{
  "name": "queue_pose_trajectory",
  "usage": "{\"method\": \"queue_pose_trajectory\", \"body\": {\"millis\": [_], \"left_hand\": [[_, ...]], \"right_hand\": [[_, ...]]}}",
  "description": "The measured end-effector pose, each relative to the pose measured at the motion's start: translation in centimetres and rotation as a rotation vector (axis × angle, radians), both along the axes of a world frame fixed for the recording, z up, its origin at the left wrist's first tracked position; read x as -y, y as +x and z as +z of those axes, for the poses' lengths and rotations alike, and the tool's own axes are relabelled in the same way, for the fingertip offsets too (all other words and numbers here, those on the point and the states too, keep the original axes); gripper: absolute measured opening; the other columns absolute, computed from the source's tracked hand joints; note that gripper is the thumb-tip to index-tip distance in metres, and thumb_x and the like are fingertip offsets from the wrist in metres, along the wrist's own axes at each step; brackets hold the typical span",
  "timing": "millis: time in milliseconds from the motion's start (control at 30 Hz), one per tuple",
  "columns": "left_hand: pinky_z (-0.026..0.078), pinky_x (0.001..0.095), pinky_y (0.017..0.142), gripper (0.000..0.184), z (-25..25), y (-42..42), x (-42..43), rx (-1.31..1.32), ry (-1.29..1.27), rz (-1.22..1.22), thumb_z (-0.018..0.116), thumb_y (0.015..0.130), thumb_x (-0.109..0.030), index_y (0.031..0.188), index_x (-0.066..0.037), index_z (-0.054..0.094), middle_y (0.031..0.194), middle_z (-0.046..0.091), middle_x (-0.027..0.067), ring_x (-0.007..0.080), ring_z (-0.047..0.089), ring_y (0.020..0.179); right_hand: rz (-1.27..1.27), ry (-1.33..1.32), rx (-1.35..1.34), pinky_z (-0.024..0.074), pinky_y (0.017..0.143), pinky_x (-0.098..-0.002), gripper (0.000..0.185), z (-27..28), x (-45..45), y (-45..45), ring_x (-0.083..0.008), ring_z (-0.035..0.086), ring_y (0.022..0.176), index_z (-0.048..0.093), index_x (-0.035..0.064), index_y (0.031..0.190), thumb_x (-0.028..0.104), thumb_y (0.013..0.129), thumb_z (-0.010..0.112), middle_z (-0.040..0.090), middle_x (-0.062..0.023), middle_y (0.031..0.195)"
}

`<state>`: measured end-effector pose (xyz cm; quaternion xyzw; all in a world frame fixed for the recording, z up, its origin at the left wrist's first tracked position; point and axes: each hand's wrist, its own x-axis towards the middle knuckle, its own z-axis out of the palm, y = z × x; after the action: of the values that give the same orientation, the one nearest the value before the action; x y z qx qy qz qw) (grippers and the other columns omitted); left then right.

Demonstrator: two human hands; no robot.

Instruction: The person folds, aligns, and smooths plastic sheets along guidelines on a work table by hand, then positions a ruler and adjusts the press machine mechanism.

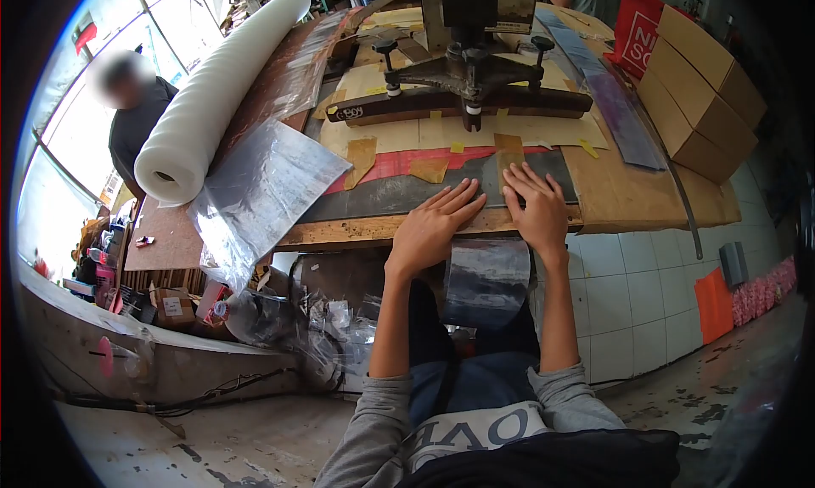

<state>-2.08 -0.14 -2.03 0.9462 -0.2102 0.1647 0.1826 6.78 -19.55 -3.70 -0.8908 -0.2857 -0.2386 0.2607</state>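
While both hands lie in front of the black press (pixel 475 76), a clear plastic sheet (pixel 486 276) hangs nearest the wearer, between the forearms and off the edge of the counter (pixel 645 201) on the press's near side; whether its upper part runs under the fingers I cannot tell. Left hand (pixel 433 225) and right hand (pixel 536 208) rest palm down around a dark strip (pixel 373 199) just before the press. The left grip is flat, fingers straight and close together; the right is flat too, fingers slightly parted; neither visibly closes on anything. I judge the hand-positioning to be partway: the sheet is at the press's near side, but its lower part hangs loose, clear of the press, and no finished edge can be made out. Below and left of the press, plastic scraps (pixel 340 316) lie heaped, their container indistinct, and farther left a labelled carton (pixel 174 308) keeps its contents hidden. Left of the press are a loose film (pixel 276 178) and a large white roll (pixel 216 97). Right of it stand cardboard boxes (pixel 692 106), contents not visible, and behind them a red bag (pixel 632 33), its inside likewise unseen.
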Motion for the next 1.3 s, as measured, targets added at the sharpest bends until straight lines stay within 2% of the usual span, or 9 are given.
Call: {"method": "queue_pose_trajectory", "body": {"millis": [167,267,367,567,667,867,1067,1267,1300], "left_hand": [[0.030,0.0404,0.115,0.079,-0.2,0.1,-0.1,0.012,-0.011,-0.005,0.050,0.068,0.008,0.143,-0.015,0.044,0.150,0.038,0.0074,0.0250,0.033,0.139],[0.033,0.0387,0.114,0.071,0.2,0.0,0.1,0.048,0.043,0.007,0.056,0.069,0.008,0.137,-0.011,0.049,0.146,0.043,0.0114,0.0231,0.037,0.137],[0.031,0.0407,0.114,0.079,-0.1,0.2,0.0,0.020,0.007,-0.002,0.050,0.068,0.008,0.142,-0.019,0.045,0.150,0.038,0.0099,0.0277,0.036,0.138],[0.033,0.0400,0.113,0.074,0.8,-0.5,0.4,0.012,-0.005,-0.024,0.058,0.068,0.001,0.131,-0.036,0.057,0.149,0.039,0.0123,0.0317,0.039,0.136],[0.033,0.0394,0.113,0.069,0.4,-0.4,0.4,0.020,0.038,0.009,0.061,0.068,-0.003,0.126,-0.040,0.061,0.149,0.039,0.0120,0.0308,0.040,0.136],[0.033,0.0393,0.113,0.053,-0.2,-1.0,1.0,0.041,-0.060,0.069,0.063,0.072,-0.014,0.120,-0.039,0.066,0.146,0.043,0.0110,0.0290,0.041,0.135],[0.034,0.0388,0.111,0.041,-0.6,-1.1,0.7,0.057,-0.089,0.038,0.066,0.075,-0.026,0.114,-0.034,0.070,0.143,0.048,0.0078,0.0276,0.042,0.135],[0.030,0.0458,0.113,0.034,0.4,-1.6,0.0,-0.098,-0.359,-0.118,0.067,0.076,-0.023,0.108,-0.019,0.074,0.121,0.067,0.0057,0.0265,0.051,0.129],[0.030,0.0467,0.113,0.035,0.7,-1.8,0.0,-0.118,-0.425,-0.147,0.066,0.074,-0.017,0.108,-0.017,0.073,0.118,0.068,0.0043,0.0256,0.054,0.124]], "right_hand": [[-0.006,-0.004,-0.002,0.0331,0.108,-0.0436,0.031,0.1,0.0,0.0,-0.0207,0.053,0.124,0.069,0.0100,0.115,0.027,0.093,0.054,0.064,-0.0065,0.124],[-0.006,-0.006,0.002,0.0331,0.108,-0.0438,0.031,0.0,0.0,0.0,-0.0207,0.053,0.124,0.069,0.0101,0.115,0.027,0.094,0.053,0.064,-0.0064,0.124],[-0.005,-0.009,0.009,0.0332,0.108,-0.0440,0.031,-0.1,0.0,0.1,-0.0207,0.053,0.124,0.069,0.0101,0.115,0.027,0.094,0.053,0.064,-0.0064,0.124],[0.013,-0.020,0.006,0.0327,0.108,-0.0443,0.032,0.0,0.1,0.1,-0.0207,0.053,0.125,0.068,0.0102,0.116,0.027,0.093,0.053,0.063,-0.0067,0.126],[0.015,-0.025,0.001,0.0327,0.108,-0.0445,0.032,0.0,0.2,0.2,-0.0211,0.052,0.125,0.068,0.0103,0.117,0.027,0.093,0.054,0.063,-0.0068,0.126],[0.040,-0.027,-0.002,0.0326,0.108,-0.0444,0.034,0.2,0.4,0.1,-0.0231,0.053,0.125,0.066,0.0104,0.119,0.030,0.094,0.054,0.062,-0.0074,0.127],[0.039,0.030,-0.033,0.0332,0.107,-0.0431,0.043,0.2,0.4,0.5,-0.0242,0.052,0.126,0.061,0.0106,0.126,0.040,0.097,0.050,0.060,-0.0084,0.130],[0.018,0.007,-0.088,0.0294,0.108,-0.0440,0.048,-0.2,0.2,1.2,-0.0237,0.048,0.129,0.061,0.0120,0.127,0.047,0.097,0.046,0.058,-0.0076,0.133],[0.005,-0.028,-0.085,0.0282,0.109,-0.0442,0.049,-0.2,0.1,1.2,-0.0234,0.047,0.131,0.061,0.0128,0.128,0.048,0.097,0.045,0.057,-0.0069,0.134]]}}
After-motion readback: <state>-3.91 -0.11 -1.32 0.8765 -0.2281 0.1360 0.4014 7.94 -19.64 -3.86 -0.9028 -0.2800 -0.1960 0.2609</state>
